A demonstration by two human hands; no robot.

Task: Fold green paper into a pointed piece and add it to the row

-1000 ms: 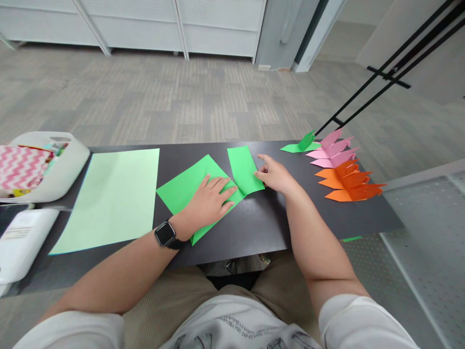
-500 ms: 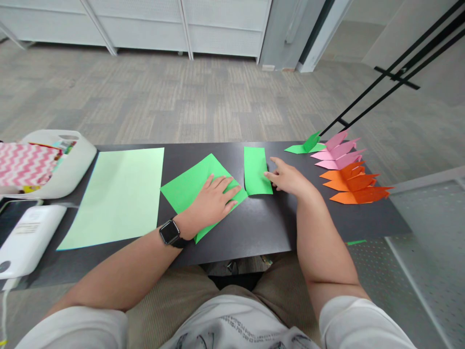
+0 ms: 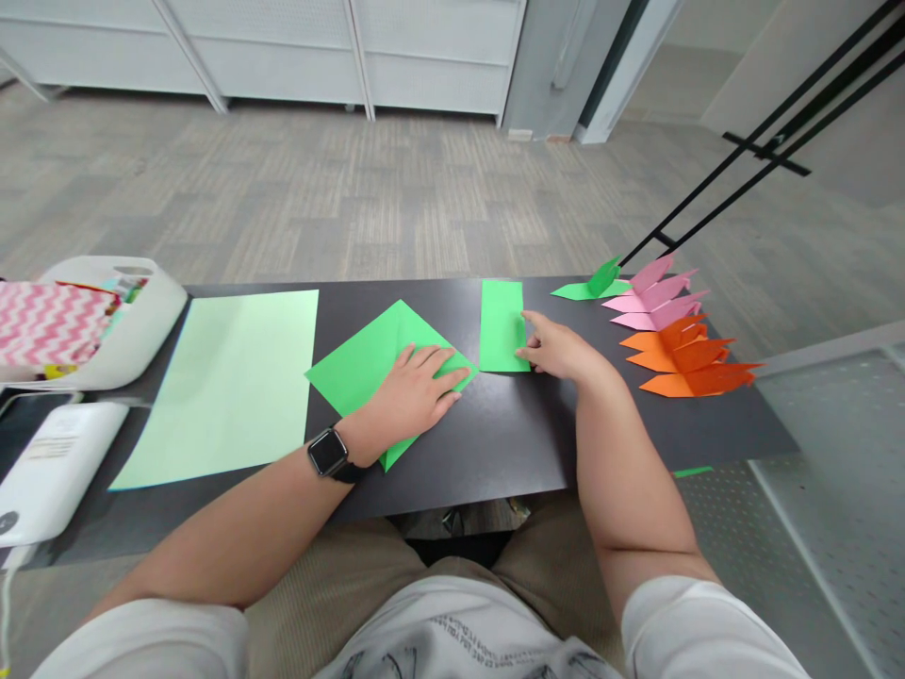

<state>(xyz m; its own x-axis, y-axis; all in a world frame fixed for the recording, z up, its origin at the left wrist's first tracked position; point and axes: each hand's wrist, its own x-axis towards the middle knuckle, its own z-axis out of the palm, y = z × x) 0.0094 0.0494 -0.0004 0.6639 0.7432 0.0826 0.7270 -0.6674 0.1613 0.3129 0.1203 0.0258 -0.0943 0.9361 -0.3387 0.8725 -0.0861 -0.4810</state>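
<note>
My left hand (image 3: 417, 391) lies flat, fingers spread, on a bright green square of paper (image 3: 364, 368) turned cornerwise, with a crease near its top. A smart watch (image 3: 329, 453) is on that wrist. To the right lies a narrow green paper rectangle (image 3: 501, 325), nearly upright to the table's far edge. My right hand (image 3: 555, 347) is at its right edge, index finger and thumb apart and touching the paper there, the other fingers curled. The square's right corner comes close to the rectangle's lower left corner.
A pale green sheet (image 3: 233, 377) lies left on the dark table (image 3: 495, 443). Beyond it are a white basket (image 3: 159, 321), a phone (image 3: 28, 424) and a white power bank (image 3: 60, 471). Folded paper shapes stand right: green (image 3: 600, 281), pink (image 3: 657, 297) and orange (image 3: 689, 363).
The green rectangle has turned straighter and shifted slightly away from me. My right index finger has come onto its right edge. The green square has slid slightly left under my left hand.
</note>
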